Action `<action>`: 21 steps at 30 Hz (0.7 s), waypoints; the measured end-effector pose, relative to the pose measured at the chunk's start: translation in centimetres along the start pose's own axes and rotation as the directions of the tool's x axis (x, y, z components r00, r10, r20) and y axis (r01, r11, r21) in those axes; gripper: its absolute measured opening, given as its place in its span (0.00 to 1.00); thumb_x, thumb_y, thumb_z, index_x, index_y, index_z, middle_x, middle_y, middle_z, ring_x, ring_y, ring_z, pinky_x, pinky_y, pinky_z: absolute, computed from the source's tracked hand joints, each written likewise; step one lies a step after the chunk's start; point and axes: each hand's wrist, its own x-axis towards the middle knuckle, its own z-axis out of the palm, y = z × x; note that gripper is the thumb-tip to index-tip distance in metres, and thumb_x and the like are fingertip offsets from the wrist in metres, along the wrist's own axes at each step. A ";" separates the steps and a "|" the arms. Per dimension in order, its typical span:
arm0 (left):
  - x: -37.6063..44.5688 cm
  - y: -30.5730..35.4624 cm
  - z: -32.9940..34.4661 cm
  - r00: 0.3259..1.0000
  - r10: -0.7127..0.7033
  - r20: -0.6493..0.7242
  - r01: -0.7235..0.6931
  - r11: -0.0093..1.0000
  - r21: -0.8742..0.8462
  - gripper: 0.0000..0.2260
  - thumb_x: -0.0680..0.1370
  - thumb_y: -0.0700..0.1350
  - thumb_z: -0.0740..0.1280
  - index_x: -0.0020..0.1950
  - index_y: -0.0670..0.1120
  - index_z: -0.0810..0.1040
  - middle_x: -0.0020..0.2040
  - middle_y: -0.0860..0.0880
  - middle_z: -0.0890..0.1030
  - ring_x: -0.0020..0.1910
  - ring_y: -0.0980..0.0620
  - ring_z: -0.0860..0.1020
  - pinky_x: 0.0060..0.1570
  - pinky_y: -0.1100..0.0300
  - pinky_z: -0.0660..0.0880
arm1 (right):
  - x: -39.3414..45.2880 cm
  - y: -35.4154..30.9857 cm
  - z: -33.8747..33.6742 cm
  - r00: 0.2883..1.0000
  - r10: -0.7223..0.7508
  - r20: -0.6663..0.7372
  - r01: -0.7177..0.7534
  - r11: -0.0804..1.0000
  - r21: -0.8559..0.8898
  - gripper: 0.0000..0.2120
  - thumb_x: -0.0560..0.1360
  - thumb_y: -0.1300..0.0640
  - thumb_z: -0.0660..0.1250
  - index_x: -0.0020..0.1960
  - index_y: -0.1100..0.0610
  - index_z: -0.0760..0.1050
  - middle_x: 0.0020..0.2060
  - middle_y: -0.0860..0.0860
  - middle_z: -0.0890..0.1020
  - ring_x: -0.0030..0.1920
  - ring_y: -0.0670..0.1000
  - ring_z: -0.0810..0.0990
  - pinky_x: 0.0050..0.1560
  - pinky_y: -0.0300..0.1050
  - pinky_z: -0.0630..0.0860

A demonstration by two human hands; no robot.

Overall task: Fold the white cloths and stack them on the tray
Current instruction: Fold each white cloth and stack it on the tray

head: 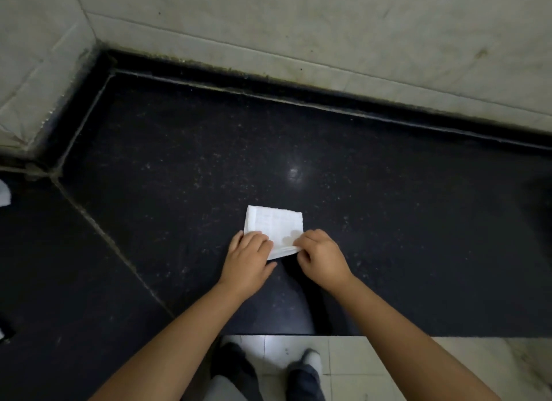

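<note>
A small white cloth (274, 223), folded into a rough square, lies on the black speckled counter (388, 221). My left hand (248, 260) covers its near left corner, with the fingers curled over the edge. My right hand (321, 255) pinches the near right corner and lifts that edge slightly off the counter. No tray is in view.
Pale tiled walls (328, 27) meet the counter at the back and left, forming a corner. Another bit of white cloth (4, 193) shows at the far left edge. The counter's front edge (298, 335) is near me, with a light tiled floor and my feet below.
</note>
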 end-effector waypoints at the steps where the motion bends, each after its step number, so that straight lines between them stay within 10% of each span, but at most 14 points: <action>1: 0.3 0.3 0.2 0.997 0.028 -0.067 -0.029 1.000 -0.008 0.15 0.56 0.43 0.79 0.40 0.47 0.80 0.40 0.51 0.81 0.45 0.52 0.75 0.53 0.52 0.75 | -0.5 0.0 -0.9 1.000 0.004 -0.010 -0.004 1.000 0.019 0.12 0.63 0.60 0.57 0.34 0.58 0.80 0.28 0.51 0.81 0.29 0.53 0.79 0.32 0.34 0.73; 6: 3.6 5.9 -1.0 0.950 0.236 -0.204 -0.233 0.972 0.040 0.08 0.69 0.42 0.57 0.47 0.47 0.68 0.36 0.47 0.77 0.39 0.51 0.65 0.40 0.58 0.64 | -5.3 4.3 -7.1 0.989 0.146 0.009 -0.146 0.981 0.130 0.15 0.66 0.61 0.57 0.45 0.62 0.81 0.38 0.59 0.82 0.42 0.59 0.80 0.44 0.43 0.73; 14: 9.9 26.4 -1.1 0.766 0.637 -0.087 -0.638 0.770 0.019 0.06 0.75 0.49 0.55 0.43 0.47 0.67 0.35 0.48 0.75 0.37 0.54 0.65 0.26 0.60 0.73 | -22.3 18.2 -18.4 0.935 0.340 -0.096 -0.311 0.921 0.232 0.08 0.73 0.69 0.63 0.48 0.65 0.79 0.39 0.52 0.77 0.38 0.45 0.72 0.40 0.22 0.65; 21: 12.4 51.4 1.1 0.730 0.643 0.231 -0.654 0.756 -0.035 0.13 0.82 0.47 0.51 0.56 0.41 0.69 0.55 0.45 0.70 0.54 0.45 0.69 0.52 0.53 0.68 | -38.5 29.2 -26.0 0.839 0.527 -0.140 -0.521 0.850 0.074 0.10 0.75 0.58 0.64 0.54 0.60 0.77 0.49 0.55 0.81 0.50 0.53 0.77 0.41 0.37 0.60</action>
